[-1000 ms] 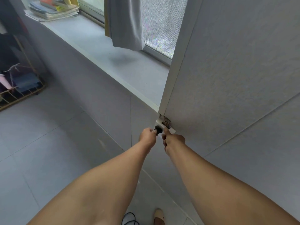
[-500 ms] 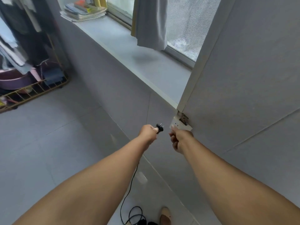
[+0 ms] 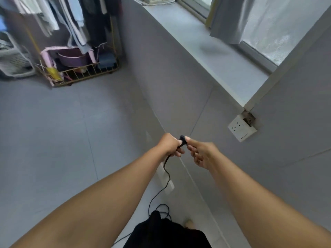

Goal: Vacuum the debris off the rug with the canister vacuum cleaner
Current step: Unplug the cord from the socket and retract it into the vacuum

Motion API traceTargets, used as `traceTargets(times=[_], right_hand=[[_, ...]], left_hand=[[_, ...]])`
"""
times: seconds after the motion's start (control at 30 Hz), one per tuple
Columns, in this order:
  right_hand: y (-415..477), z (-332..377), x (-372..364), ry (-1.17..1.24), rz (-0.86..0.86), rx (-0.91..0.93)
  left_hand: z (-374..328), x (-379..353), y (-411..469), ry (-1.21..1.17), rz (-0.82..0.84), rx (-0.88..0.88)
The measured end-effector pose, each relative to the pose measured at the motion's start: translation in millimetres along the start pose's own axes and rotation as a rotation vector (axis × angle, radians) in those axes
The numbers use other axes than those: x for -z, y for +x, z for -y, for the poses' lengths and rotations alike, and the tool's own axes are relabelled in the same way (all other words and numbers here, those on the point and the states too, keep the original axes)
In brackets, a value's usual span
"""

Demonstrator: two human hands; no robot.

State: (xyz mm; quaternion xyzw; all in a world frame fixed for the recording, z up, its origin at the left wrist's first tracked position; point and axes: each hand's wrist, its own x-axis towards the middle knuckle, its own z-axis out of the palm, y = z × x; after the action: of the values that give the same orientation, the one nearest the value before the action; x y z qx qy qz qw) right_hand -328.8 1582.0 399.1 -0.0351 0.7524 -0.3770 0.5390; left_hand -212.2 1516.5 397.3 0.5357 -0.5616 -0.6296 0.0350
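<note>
Wide grey tiled floor point(image 3: 53, 140) fills the left of the view, and a plain grey wall point(image 3: 295, 122) takes up the right. Along the top runs a long pale grey window sill point(image 3: 206, 42), with a stack of papers point(image 3: 157, 0) at its far end and a grey curtain point(image 3: 231, 20) hanging over the frosted window pane point(image 3: 279, 33).

Over in the far corner there's a gold wire clothes rack point(image 3: 86, 74), garments hanging above it and a purple plastic basin point(image 3: 73, 59) in its base beside a pink stool point(image 3: 47, 56). A white slatted laundry basket point(image 3: 12, 58) stands just to its left.

Down at the bottom edge, a black piece of clothing point(image 3: 166, 233) and a toe point(image 3: 189, 223) on the tiles.

Both bare arms reach forward and meet mid-frame. The left hand point(image 3: 170, 144) is closed, fingers point(image 3: 179, 153) wrapped round the top of a thin black power cord point(image 3: 167, 178), which drops from the fist and loops on the floor by the dark clothing. The right hand point(image 3: 202, 153) comes in from the other side, thumb and forefinger pinching the small black plug point(image 3: 182, 139), its other fingers loosely bent.

That plug sits in the air between the two hands, well apart from the square white wall socket point(image 3: 241, 128), which is up and to the right, just under the sill's corner.
</note>
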Motion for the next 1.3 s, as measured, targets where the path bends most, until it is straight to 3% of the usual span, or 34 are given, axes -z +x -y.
traceTargets(times=[0.23, 0.5, 0.8, 1.03, 1.3], right_hand=[[-27, -49, -66, -0.167, 0.173, 0.046], [-59, -137, -123, -0.376, 0.453, 0.081], [-98, -252, -183, -0.648, 0.537, 0.052], [-126, -343, -249, -0.743, 0.582, 0.027], [-132, -463, -339, -0.825, 0.605, -0.017]], left_hand=[[81, 41, -64, -0.083, -0.116, 0.009], [197, 39, -135, -0.246, -0.476, 0.164], [313, 49, -205, -0.533, -0.751, 0.313], [404, 77, -244, -0.705, -0.846, 0.397], [531, 121, -269, -0.798, -0.820, 0.439]])
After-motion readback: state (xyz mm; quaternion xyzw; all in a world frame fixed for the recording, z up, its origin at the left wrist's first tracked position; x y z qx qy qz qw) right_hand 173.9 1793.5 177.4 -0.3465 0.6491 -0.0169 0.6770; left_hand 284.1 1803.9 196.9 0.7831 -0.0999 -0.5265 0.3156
